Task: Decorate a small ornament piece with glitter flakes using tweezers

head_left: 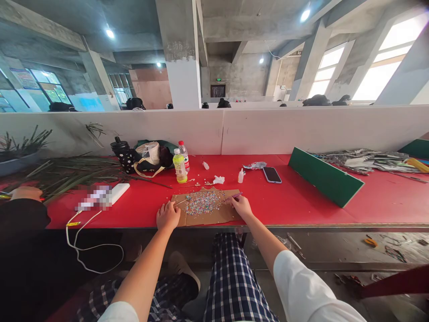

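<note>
A piece of brown cardboard (201,220) lies at the table's front edge. Small multicoloured sequin-like bits (203,203) are spread over its middle. My left hand (168,216) rests on the cardboard's left end, its fingers closed on a thin stick (181,202). The stick's far end, with a small cluster on it, reaches the left side of the bits. At the right end, my right hand (241,207) pinches a slim purple tool (237,195). Its thin tip points left at the edge of the bits; its exact kind is too small to tell.
Behind the cardboard stand a small white bottle (241,176), a yellow-green drink bottle (180,166) and crumpled tissue (219,180). A phone (271,175) and green board (323,176) are to the right. Left are a white power strip (117,194), long leaves (77,172) and another person's hand (27,193).
</note>
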Available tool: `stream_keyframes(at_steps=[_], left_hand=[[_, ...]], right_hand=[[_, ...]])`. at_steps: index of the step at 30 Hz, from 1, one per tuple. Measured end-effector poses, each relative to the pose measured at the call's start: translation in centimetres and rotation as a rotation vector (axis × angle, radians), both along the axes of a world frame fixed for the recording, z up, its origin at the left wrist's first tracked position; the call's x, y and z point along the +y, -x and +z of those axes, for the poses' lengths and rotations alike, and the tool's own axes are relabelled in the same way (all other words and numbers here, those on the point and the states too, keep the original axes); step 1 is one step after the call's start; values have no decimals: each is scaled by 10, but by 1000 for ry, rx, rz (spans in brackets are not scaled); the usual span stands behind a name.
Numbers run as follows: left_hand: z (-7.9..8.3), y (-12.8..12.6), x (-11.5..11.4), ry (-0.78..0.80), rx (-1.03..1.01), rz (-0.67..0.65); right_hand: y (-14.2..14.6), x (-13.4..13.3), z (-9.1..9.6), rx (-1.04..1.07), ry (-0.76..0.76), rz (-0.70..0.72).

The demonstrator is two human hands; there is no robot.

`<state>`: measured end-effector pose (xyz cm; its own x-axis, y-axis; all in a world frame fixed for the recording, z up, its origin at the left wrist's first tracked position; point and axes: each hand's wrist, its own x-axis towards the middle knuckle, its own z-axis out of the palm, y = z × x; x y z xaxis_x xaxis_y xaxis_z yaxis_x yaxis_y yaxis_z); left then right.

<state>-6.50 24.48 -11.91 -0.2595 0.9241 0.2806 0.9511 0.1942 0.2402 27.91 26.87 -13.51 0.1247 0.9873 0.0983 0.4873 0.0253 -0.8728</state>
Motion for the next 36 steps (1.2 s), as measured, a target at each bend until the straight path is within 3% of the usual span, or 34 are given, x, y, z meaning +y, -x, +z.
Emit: stream_keyframes(at_steps=[36], left_hand=[[4, -3, 2, 18, -8, 1]], right_hand=[[-3, 1, 0, -34, 24, 11]])
